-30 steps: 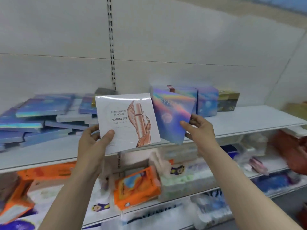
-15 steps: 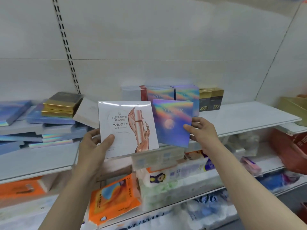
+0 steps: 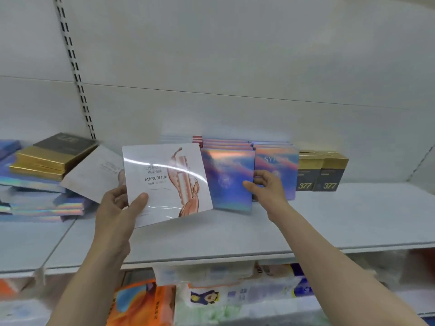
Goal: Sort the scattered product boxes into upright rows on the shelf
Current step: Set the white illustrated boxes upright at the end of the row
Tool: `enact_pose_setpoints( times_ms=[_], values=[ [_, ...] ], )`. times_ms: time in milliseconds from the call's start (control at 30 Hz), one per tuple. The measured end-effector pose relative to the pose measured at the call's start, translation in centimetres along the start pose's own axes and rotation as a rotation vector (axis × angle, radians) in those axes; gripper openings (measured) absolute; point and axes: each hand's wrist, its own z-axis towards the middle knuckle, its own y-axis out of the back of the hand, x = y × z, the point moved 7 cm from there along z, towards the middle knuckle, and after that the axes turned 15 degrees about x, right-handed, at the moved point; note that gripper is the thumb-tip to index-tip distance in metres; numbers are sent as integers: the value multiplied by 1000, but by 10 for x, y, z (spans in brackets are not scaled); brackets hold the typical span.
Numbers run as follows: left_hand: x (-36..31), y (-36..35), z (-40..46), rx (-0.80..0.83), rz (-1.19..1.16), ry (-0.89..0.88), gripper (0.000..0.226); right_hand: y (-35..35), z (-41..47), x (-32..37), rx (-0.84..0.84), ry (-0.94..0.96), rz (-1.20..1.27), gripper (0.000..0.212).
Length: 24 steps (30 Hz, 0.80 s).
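Holding a white MARUBI box [image 3: 164, 182] in your left hand [image 3: 117, 208], thumb across its front, fingers curled behind, tilted just above the shelf [image 3: 235, 234]. Your right hand [image 3: 268, 187] pinches an iridescent blue box [image 3: 227, 182] upright on the shelf, in front of the matching upright row [image 3: 275, 170], w/ black-gold 377 boxes [image 3: 320, 175] right of that row.

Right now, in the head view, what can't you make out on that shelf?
- Box count in the upright blue rows: front boxes hide those behind.
- Whether the blue box in the right hand touches the shelf: lower edge unclear.
- Small print on the white box in the left hand: glare, blur.
- Flat pile at left: cut by the frame edge.
- Lower shelf goods: blurred.
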Motion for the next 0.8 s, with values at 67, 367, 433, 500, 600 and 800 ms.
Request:
enact_pose_setpoints(
  times_ms=[67, 367, 433, 500, 600, 800],
  values=[
    [-2, 0, 3, -8, 23, -4, 44, 3, 10, -6, -25, 4, -26, 25],
    [-1, 0, 2, -10, 18, -34, 54, 8, 27, -11, -110, 25, -164, 25],
    [-2, -1, 0, -5, 19, -38, 58, 7, 27, -8, -139, 42, -210, 27],
    [-6, -4, -2, 5, 27, -37, 57, 6, 27, -8, -144, 46, -233, 30],
    [-11, -14, -2, 6, 21, -39, 50, 8, 27, -6, -180, 57, -254, 26],
    [-11, -53, -10, 34, -16, -48, 37, 19, 27, 5, -187, 114, -364, 22]
  ],
)
